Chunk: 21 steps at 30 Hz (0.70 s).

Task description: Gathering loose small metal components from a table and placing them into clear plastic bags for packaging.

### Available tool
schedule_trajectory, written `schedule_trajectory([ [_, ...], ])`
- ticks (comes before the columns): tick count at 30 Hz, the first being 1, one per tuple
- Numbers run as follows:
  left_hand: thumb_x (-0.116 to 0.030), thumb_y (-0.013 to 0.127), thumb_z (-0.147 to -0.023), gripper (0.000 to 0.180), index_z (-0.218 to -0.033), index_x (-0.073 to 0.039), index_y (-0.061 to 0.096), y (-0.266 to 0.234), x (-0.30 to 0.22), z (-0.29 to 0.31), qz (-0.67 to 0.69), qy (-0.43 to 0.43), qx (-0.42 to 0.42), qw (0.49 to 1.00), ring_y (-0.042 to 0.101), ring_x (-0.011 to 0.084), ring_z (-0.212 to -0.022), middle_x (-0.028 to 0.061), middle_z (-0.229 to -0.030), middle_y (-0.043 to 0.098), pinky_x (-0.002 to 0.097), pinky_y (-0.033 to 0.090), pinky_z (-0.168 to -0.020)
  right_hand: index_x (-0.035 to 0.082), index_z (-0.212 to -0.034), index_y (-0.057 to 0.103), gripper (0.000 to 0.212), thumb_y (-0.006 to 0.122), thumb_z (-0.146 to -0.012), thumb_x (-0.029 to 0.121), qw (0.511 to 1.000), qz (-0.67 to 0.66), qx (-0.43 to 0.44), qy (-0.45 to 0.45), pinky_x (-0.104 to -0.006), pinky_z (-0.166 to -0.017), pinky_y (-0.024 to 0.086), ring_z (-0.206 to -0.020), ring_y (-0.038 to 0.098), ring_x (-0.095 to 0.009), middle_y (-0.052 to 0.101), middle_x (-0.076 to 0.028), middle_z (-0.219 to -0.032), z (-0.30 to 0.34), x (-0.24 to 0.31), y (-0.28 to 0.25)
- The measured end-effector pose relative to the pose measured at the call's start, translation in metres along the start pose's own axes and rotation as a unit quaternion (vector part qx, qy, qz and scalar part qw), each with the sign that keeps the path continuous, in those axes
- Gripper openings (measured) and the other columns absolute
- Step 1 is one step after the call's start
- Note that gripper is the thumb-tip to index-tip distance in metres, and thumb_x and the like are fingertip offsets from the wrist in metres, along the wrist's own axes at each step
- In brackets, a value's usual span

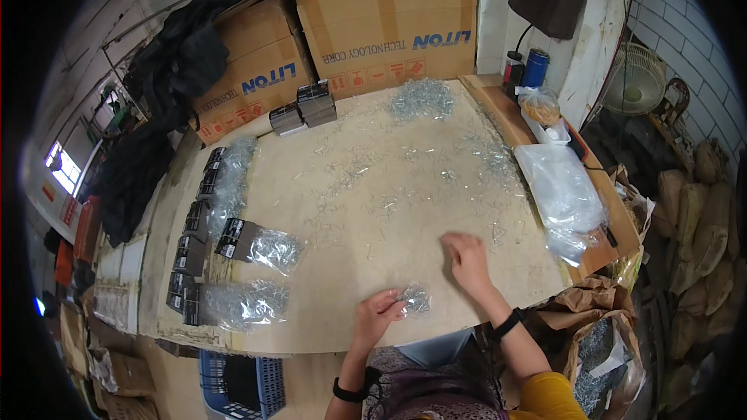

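Observation:
My left hand (pixel 379 315) rests near the table's front edge, its fingers closed on a small clear bag of silver metal clips (pixel 415 299). My right hand (pixel 467 255) lies palm down on the pale wooden tabletop (pixel 405 264) a little further in, fingers spread over loose metal clips (pixel 373 202) that are scattered across the board. Nothing shows inside the right hand. A bigger heap of clips (pixel 421 99) lies at the far side.
Filled clear bags with black header cards (pixel 257 245) line the left side. A stack of empty clear bags (pixel 562 194) lies at the right. Cardboard boxes (pixel 389 27) stand behind the table, small dark packs (pixel 305 109) before them. A sack of clips (pixel 599 358) sits lower right.

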State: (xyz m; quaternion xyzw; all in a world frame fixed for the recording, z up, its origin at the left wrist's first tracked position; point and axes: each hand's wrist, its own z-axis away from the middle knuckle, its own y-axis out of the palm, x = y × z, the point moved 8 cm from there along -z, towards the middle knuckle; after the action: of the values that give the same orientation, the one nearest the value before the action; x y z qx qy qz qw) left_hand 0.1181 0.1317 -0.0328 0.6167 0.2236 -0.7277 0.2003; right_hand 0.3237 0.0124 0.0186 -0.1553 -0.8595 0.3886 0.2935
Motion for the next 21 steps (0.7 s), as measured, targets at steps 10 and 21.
schedule_trajectory([
  [10, -0.003, 0.066, -0.089, 0.041, -0.128, 0.005, 0.056, 0.014, -0.053, -0.008, 0.02, 0.034, -0.044, 0.998, 0.066, 0.0128, -0.081, 0.0143, -0.101, 0.07, 0.0246, 0.057, -0.068, 0.011, -0.107, 0.068, 0.028, 0.072, -0.079, 0.012, 0.919, -0.334, 0.207, -0.028, -0.0367, -0.089, 0.036, -0.096, 0.054, -0.026, 0.057, -0.007, -0.098, 0.051, 0.048, -0.007],
  [21, -0.004, 0.064, -0.089, 0.009, -0.097, 0.001, 0.067, -0.057, -0.049, 0.0, -0.174, 0.107, -0.197, 0.959, 0.065, 0.0134, -0.079, 0.009, -0.092, 0.07, 0.0239, 0.051, -0.069, 0.009, -0.096, 0.062, 0.027, 0.076, -0.073, 0.013, 0.91, -0.351, 0.203, 0.086, -0.038, -0.09, 0.036, -0.102, 0.052, -0.027, 0.056, -0.007, -0.103, 0.058, 0.025, -0.002],
])
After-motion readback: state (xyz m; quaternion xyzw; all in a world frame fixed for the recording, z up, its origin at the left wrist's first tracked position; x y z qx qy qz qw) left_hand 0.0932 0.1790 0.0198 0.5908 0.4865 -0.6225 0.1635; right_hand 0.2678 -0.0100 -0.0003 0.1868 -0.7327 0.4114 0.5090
